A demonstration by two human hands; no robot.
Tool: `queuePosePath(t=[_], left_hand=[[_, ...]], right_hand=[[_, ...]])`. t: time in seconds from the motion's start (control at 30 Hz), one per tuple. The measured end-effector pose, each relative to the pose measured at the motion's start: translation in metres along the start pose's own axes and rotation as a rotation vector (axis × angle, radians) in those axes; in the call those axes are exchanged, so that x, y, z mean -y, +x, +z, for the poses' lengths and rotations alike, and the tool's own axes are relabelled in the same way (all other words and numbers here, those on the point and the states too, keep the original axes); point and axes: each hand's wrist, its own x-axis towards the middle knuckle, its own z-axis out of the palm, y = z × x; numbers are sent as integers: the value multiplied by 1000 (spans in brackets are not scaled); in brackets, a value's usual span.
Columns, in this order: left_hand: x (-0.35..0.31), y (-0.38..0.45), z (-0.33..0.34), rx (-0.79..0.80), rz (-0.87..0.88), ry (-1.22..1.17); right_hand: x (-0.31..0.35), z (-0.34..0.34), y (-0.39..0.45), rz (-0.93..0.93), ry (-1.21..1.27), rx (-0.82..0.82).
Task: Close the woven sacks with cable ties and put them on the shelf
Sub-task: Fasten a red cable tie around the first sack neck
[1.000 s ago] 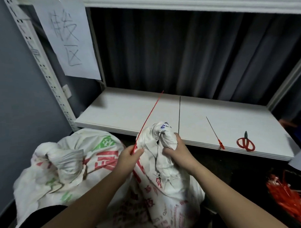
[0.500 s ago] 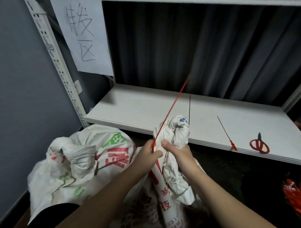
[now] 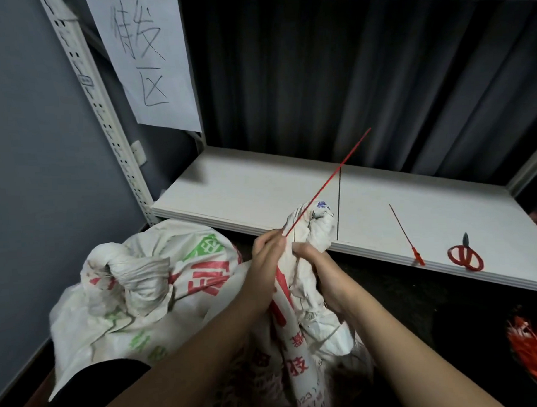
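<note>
Nearest the viewer, the white woven sack with red printed characters (image 3: pixel 296 339) stands on the floor just in front of the white shelf board (image 3: pixel 254 188), its mouth gathered into a twisted neck. The right hand (image 3: pixel 317 271) is wrapped round that neck, holding the bunched fabric closed. The left hand (image 3: pixel 267 258), touching the neck from the other side, pinches the long red cable tie (image 3: pixel 324 183) at its lower end; the free tail rises diagonally over the shelf board.

To tighten well, in my judgement: keep the right hand's grip high and firm so the gather cannot loosen, pull the tail straight along its own line, and seat the loop below the bunched top so it cannot slip off. Whether the tail has passed through the locking head cannot be told; the hands hide it.

Left of this sack lies a second white woven sack with green and red print (image 3: pixel 136 287), its neck already bunched.

On the shelf board, to the right, lie a spare red cable tie (image 3: pixel 407 238) and red-handled scissors (image 3: pixel 465 255).
</note>
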Motion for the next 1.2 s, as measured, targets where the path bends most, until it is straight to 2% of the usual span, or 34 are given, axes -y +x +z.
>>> queuePosePath(t=[0.07,0.13,0.2,0.27,0.4,0.53,0.7,0.87,1.13,1.2], left_hand=[[-4,5,-3,76,-171,-277],[-11,7,-5,128,-238,-379],[-10,10,-5,93,-237,-321],[-7,11,-4,24,-168,-141],[-5,15,-14,-177,-64,149],[-3,21,-37,-275,-37,261],[-8,21,-52,-193,-63,447],[-22,14,-53,-199,35,643],[-27,13,-54,-101,-33,452],[-28,11,-53,-105,-14,543]], right_hand=[[-2,0,-2,30,-8,65],[-4,3,-1,-4,-84,-10],[-4,7,0,-51,-124,-155],[-3,10,1,-83,-153,-263],[-2,7,4,-55,-216,-384],[-1,5,1,-49,-190,-367],[1,6,-4,-68,-179,-322],[6,6,-9,-93,-206,-246],[7,6,-8,-198,-367,-221],[5,6,-8,-221,-386,-207]])
